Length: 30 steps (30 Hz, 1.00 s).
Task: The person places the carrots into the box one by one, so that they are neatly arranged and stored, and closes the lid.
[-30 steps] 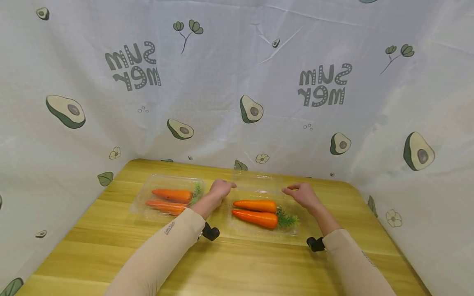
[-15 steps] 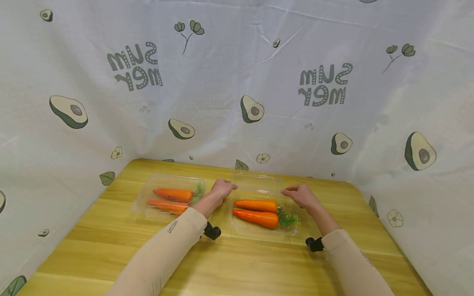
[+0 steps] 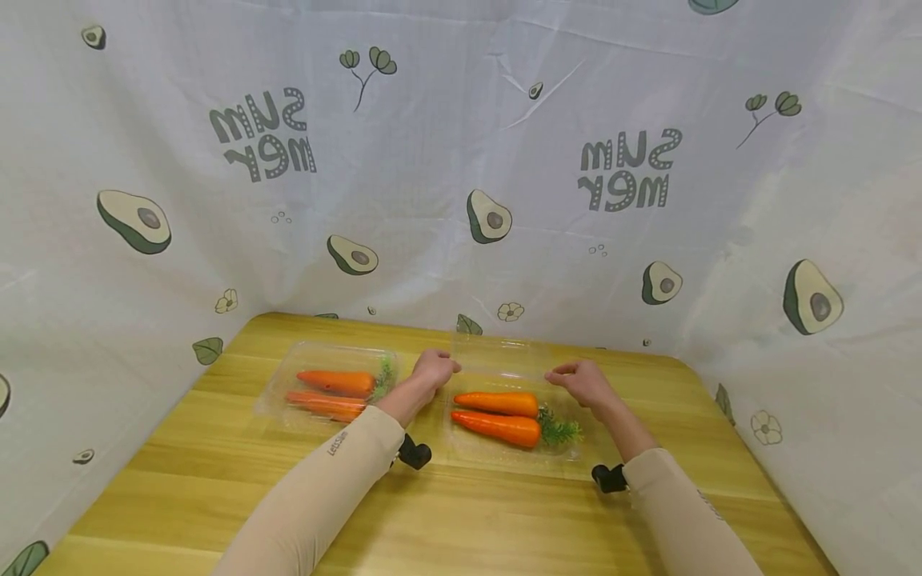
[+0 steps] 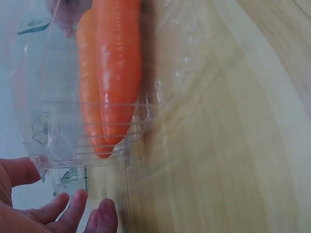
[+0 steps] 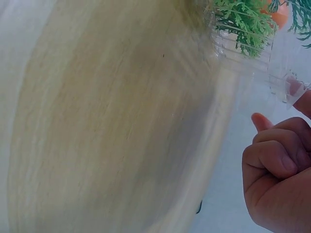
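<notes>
Two orange carrots [image 3: 497,428] with green tops [image 3: 560,430] lie side by side in a clear plastic clamshell container [image 3: 504,454]. Its clear lid [image 3: 500,354] is tipped back on the far side. My left hand [image 3: 434,370] holds the lid's left corner; in the left wrist view its thumb [image 4: 22,172] meets the plastic edge, and the other fingers are bent below. At the opposite corner, my right hand [image 3: 587,382] pinches the clear edge. The right wrist view shows the remaining fingers [image 5: 277,150] of that hand curled in.
To the left, a second clear container [image 3: 291,352] holds two more carrots [image 3: 334,382], partly hidden by my left sleeve [image 3: 338,472]. The wooden table [image 3: 461,520] ends at a patterned white cloth [image 3: 403,184]. Black wrist cameras [image 3: 611,478] sit under the wrists.
Both hands stay at the container's corners. The right hand has shifted very slightly left; the view has also moved a little. The carrots have not moved.
</notes>
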Each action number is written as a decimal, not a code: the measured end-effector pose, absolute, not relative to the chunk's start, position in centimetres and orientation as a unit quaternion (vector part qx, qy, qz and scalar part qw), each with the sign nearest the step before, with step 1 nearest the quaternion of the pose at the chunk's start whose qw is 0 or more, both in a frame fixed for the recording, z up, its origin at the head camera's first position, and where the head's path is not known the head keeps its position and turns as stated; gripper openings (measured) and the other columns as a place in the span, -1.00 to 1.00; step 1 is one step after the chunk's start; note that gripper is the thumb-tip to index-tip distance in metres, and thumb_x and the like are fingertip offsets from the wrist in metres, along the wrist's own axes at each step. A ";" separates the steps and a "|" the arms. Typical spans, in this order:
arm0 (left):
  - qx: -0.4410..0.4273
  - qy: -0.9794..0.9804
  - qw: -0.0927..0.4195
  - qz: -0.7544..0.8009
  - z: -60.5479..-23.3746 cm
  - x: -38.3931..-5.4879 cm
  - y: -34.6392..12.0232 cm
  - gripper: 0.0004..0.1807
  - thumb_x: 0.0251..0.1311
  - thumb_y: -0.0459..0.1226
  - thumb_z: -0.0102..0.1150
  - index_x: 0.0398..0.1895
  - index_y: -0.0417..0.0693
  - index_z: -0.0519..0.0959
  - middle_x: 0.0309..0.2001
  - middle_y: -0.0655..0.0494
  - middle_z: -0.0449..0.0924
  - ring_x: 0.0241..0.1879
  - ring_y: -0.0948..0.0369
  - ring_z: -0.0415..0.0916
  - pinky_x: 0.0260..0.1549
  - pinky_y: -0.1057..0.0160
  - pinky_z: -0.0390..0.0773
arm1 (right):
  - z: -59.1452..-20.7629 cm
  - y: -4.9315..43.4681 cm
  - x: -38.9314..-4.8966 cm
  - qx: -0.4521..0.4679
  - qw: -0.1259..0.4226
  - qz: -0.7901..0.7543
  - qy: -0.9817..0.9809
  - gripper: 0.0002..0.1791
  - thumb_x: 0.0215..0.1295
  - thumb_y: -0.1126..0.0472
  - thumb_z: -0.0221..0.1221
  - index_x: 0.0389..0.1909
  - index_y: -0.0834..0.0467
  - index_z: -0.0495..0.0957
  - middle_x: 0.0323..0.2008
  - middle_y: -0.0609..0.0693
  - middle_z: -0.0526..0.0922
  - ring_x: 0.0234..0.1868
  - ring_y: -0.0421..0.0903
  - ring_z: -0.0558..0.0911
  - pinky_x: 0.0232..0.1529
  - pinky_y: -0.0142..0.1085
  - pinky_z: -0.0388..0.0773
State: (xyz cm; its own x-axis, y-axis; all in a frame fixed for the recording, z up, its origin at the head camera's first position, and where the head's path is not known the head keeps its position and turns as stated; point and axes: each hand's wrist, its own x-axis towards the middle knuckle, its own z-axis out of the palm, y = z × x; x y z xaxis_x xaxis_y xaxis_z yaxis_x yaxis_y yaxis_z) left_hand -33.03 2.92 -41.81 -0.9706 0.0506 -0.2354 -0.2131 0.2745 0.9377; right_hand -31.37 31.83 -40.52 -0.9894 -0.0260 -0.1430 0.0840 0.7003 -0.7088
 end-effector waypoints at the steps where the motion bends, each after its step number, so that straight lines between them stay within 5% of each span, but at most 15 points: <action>1: -0.051 0.792 0.109 0.599 -41.8 -33.0 2.9 -0.45 0.37 -0.32 0.16 0.41 -0.20 0.40 0.38 -0.21 0.39 0.11 -0.03 0.44 -0.32 0.15 0.32 | -40.6 31.8 -31.4 0.018 0.070 -0.386 0.920 -0.41 0.47 0.02 0.14 0.29 0.40 0.46 -0.69 -0.15 0.25 -0.73 -0.22 0.05 -0.64 -0.37 0.14; 6: -0.052 0.792 0.107 0.599 -41.6 -32.9 3.0 -0.45 0.37 -0.33 0.15 0.42 -0.19 0.40 0.37 -0.21 0.40 -0.18 0.03 0.37 -0.52 0.20 0.17 | -40.6 31.7 -31.4 0.026 0.061 -0.384 0.921 -0.42 0.44 0.02 0.17 0.27 0.38 0.49 -0.53 -0.02 0.37 -0.66 -0.16 0.10 -0.61 -0.35 0.15; 9: -0.054 0.792 0.105 0.599 -41.6 -33.0 3.1 -0.45 0.36 -0.34 0.15 0.41 -0.18 0.40 0.36 -0.19 0.42 -0.27 0.08 0.32 -0.56 0.23 0.16 | -40.6 31.7 -31.3 0.030 0.055 -0.380 0.923 -0.43 0.43 0.02 0.18 0.26 0.36 0.50 -0.19 0.21 0.56 -0.48 -0.07 0.31 -0.54 -0.33 0.21; 13: -0.052 0.793 0.099 0.598 -41.7 -33.0 3.1 -0.45 0.34 -0.36 0.17 0.40 -0.16 0.41 0.33 -0.18 0.45 -0.38 0.12 0.27 -0.58 0.24 0.18 | -40.5 31.7 -31.2 0.032 0.051 -0.377 0.924 -0.43 0.42 0.02 0.19 0.26 0.36 0.50 0.25 0.36 0.46 -0.17 0.06 0.42 -0.46 -0.30 0.29; 19: -0.046 0.797 0.085 0.596 -41.5 -33.0 3.1 -0.46 0.31 -0.37 0.20 0.37 -0.15 0.44 0.26 -0.13 0.50 -0.21 0.07 0.43 -0.46 0.23 0.30 | -40.3 31.6 -31.1 0.032 0.041 -0.375 0.925 -0.46 0.42 0.04 0.20 0.24 0.35 0.52 0.18 0.38 0.50 -0.15 0.12 0.49 -0.36 -0.25 0.39; 23: -0.042 0.799 0.081 0.594 -41.5 -33.0 3.0 -0.47 0.32 -0.37 0.19 0.37 -0.13 0.44 0.23 -0.11 0.51 0.00 -0.01 0.52 -0.30 0.17 0.45 | -40.1 31.7 -31.0 0.029 0.035 -0.370 0.928 -0.47 0.44 0.04 0.18 0.22 0.36 0.53 0.27 0.42 0.44 0.06 0.23 0.52 -0.08 -0.07 0.53; 30: -0.036 0.812 0.056 0.580 -41.6 -33.2 3.0 -0.52 0.30 -0.36 0.20 0.30 -0.15 0.48 0.20 -0.07 0.54 0.04 -0.02 0.54 -0.12 0.08 0.55 | -40.0 31.8 -31.1 0.033 0.033 -0.381 0.923 -0.45 0.47 0.03 0.14 0.25 0.38 0.49 0.35 0.43 0.37 0.27 0.37 0.43 0.23 0.21 0.42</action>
State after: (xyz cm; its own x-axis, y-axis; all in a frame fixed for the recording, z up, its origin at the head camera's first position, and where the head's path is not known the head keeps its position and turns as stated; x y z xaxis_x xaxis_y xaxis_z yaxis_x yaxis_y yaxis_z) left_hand -33.19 3.02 -41.56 -0.9911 0.0067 -0.1328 -0.1234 0.3253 0.9375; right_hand -31.09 31.82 -39.97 -0.9957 0.0353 -0.0860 0.0857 0.7070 -0.7020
